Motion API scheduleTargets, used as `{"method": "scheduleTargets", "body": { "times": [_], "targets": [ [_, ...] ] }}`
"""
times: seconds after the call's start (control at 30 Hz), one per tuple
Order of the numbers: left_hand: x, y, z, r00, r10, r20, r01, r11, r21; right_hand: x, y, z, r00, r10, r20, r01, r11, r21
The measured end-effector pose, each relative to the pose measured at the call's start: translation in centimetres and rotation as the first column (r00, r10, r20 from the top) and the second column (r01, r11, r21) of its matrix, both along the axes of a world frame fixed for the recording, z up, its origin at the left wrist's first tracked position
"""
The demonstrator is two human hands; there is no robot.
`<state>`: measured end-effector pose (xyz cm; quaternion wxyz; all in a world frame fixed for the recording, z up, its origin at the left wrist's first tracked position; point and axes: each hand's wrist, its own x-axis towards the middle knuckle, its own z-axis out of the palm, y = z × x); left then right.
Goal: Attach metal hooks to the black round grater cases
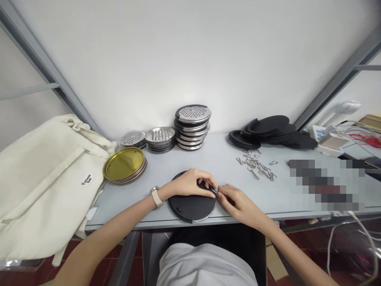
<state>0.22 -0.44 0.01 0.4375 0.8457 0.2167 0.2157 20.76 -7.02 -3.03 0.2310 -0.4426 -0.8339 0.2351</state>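
Head view, worktable: what are the two hands busy with?

A black disc point(193, 206), lying flat near the front edge of the grey table point(154, 174), and a small metal piece point(214, 190) at its right rim.

How are the fingers set?

The right hand point(239, 203) appears to pinch the metal piece between thumb and forefinger. The left hand point(190, 183) arches over the disc, thumb and fingertips drawn in around the same spot; whether they grip the piece or merely steady the rim, the picture cannot tell.

What could go wrong?

A slip, most likely. The piece is small and smooth-looking, and fingertips crowd it from both sides, hiding much of the contact. A sideways push could spring it loose. Uneven pressure at the rim might also turn the disc or nudge it over the nearby edge.

And if the piece fell?

It might drop off the front, or be lost among the loose metal clips point(256, 165) scattered beyond the right hand, short of the piled black discs point(268, 129). The stacked perforated plates point(193, 137) stand farther back, well apart from the work.
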Motion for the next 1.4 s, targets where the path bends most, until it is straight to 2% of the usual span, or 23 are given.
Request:
{"method": "scheduleTargets", "body": {
  "times": [0.37, 0.67, 1.03, 1.4],
  "targets": [
    [0.1, 0.1, 0.0, 0.998, 0.055, -0.005, -0.054, 0.995, 0.086, -1.4, 0.2, -0.1, 0.989, -0.145, 0.004, 0.145, 0.989, -0.002],
    [0.1, 0.2, -0.3, 0.995, 0.096, 0.002, -0.095, 0.987, 0.126, -2.3, 0.1, -0.7, 0.956, -0.293, 0.025, 0.292, 0.956, 0.041],
    [0.1, 0.1, -0.2, 0.995, 0.097, 0.021, -0.098, 0.993, 0.066, -2.3, -0.1, -0.9, 0.96, -0.281, -0.003, 0.28, 0.955, 0.094],
    [0.0, 0.2, -0.3, 0.999, 0.028, 0.042, -0.025, 0.997, -0.074, -1.9, -0.1, -0.9, 0.971, -0.236, -0.024, 0.237, 0.971, 0.042]
  ]
}}
